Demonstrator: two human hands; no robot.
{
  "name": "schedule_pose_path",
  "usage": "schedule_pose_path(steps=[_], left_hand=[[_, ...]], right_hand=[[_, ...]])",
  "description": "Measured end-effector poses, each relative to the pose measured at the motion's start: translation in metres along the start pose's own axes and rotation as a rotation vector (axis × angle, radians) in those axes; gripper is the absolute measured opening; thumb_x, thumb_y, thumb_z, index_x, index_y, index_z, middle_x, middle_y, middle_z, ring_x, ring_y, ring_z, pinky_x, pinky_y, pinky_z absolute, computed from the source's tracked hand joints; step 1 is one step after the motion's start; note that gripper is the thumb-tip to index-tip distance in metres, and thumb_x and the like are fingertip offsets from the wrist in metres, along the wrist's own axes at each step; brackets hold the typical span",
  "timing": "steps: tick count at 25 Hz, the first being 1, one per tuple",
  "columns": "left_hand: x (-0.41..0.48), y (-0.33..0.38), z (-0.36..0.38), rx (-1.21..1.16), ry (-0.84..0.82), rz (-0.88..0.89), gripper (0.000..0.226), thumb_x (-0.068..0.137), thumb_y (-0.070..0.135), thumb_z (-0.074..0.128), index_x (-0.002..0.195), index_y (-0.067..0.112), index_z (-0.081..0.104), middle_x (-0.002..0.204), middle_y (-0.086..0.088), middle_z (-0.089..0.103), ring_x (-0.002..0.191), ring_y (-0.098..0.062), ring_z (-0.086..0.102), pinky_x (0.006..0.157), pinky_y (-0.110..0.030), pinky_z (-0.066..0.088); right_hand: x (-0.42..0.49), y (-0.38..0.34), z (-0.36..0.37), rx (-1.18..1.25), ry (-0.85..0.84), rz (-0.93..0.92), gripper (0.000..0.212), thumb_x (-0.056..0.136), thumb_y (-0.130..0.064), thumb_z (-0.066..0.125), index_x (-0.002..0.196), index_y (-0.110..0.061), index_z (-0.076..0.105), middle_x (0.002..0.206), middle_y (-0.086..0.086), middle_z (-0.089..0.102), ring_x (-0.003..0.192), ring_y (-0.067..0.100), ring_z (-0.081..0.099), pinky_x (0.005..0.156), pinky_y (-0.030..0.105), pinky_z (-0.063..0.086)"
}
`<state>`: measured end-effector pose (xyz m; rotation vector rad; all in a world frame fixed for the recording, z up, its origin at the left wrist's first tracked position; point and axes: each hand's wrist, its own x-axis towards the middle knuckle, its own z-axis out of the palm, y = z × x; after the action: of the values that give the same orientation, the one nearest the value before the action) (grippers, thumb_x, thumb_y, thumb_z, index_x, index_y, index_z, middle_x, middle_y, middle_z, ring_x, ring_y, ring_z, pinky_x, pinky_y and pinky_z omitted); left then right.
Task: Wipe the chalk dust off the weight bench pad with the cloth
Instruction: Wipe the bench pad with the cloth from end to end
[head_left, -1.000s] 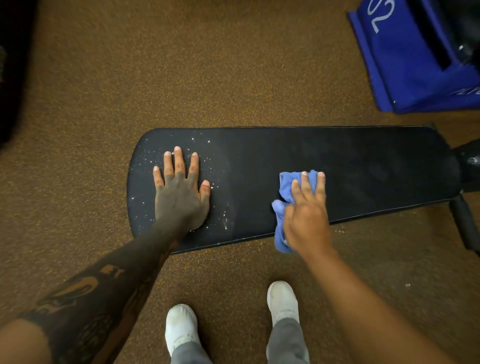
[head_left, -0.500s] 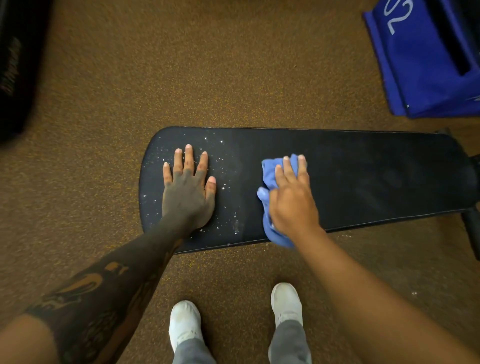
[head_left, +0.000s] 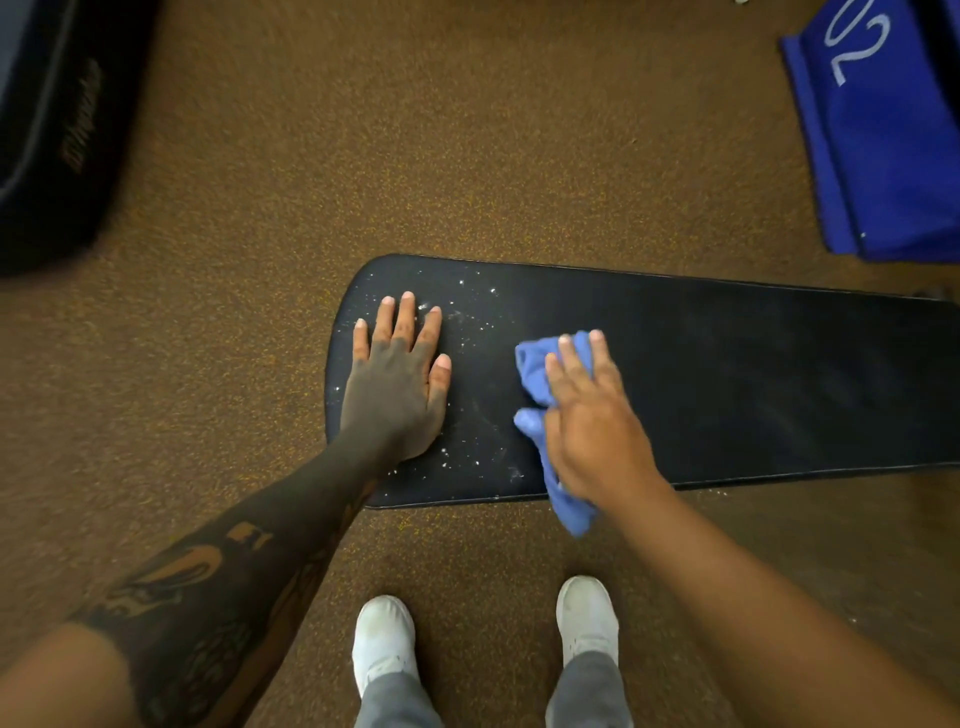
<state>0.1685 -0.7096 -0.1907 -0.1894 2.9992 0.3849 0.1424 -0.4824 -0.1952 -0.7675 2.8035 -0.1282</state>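
The black weight bench pad runs from the centre to the right edge. White chalk dust speckles its rounded left end, with more specks near the front edge. My left hand lies flat on that end, fingers spread, holding nothing. My right hand presses a crumpled blue cloth onto the pad just right of the dust; the cloth's tail hangs over the pad's front edge. The pad to the right of the cloth looks dark and mostly free of specks.
Brown speckled floor surrounds the bench. A blue box with white numerals stands at the upper right. A black padded object sits at the upper left. My two white shoes stand just in front of the bench.
My right hand has slid the cloth leftward along the pad, closer to my left hand and the dusty end. My left hand has stayed flat in place.
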Motion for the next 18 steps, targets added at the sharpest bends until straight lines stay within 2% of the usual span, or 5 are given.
schedule_pose_path(steps=[2,4,9,14,18], left_hand=[[-0.002,-0.007,0.002,0.053,-0.025,-0.011,0.061,0.096,0.044,0.013,0.152,0.02,0.011,0.162,-0.009,0.003,0.149,-0.027,-0.004,0.12,-0.05,0.001],[-0.004,-0.01,0.005,0.041,-0.028,-0.002,0.061,0.096,0.044,0.013,0.153,0.02,0.01,0.162,-0.008,0.001,0.149,-0.026,-0.005,0.12,-0.049,0.0],[-0.006,-0.013,0.002,-0.039,-0.012,0.018,0.062,0.095,0.043,0.011,0.152,0.018,0.013,0.162,-0.007,0.002,0.149,-0.023,-0.007,0.12,-0.046,-0.002],[-0.006,-0.014,0.001,-0.044,-0.023,0.024,0.062,0.095,0.043,0.011,0.153,0.019,0.013,0.162,-0.007,0.001,0.148,-0.023,-0.007,0.12,-0.045,-0.002],[-0.006,-0.017,0.003,-0.068,-0.007,0.032,0.063,0.094,0.043,0.01,0.153,0.018,0.013,0.162,-0.007,0.002,0.148,-0.021,-0.007,0.12,-0.043,-0.003]], right_hand=[[0.032,-0.007,-0.005,0.006,0.011,0.061,0.067,0.084,-0.03,0.022,0.132,0.006,0.052,0.157,0.026,0.023,0.146,0.048,-0.002,0.118,0.056,0.007],[0.05,-0.036,-0.01,0.128,0.071,0.177,0.07,0.088,-0.032,0.015,0.143,0.006,0.037,0.159,0.025,0.018,0.147,0.046,-0.005,0.12,0.053,0.003],[0.002,-0.058,-0.003,0.076,0.01,-0.098,0.061,0.096,-0.031,0.025,0.151,-0.003,0.024,0.163,0.014,0.012,0.149,0.037,-0.006,0.121,0.049,0.008],[0.012,-0.038,-0.005,0.068,0.039,-0.014,0.064,0.093,-0.03,0.017,0.152,-0.006,0.022,0.163,0.011,0.011,0.15,0.035,-0.004,0.121,0.049,0.01],[0.05,-0.067,-0.01,0.243,0.013,0.0,0.066,0.092,-0.036,0.017,0.153,-0.011,0.019,0.164,0.013,0.005,0.149,0.036,-0.01,0.12,0.05,0.001]])
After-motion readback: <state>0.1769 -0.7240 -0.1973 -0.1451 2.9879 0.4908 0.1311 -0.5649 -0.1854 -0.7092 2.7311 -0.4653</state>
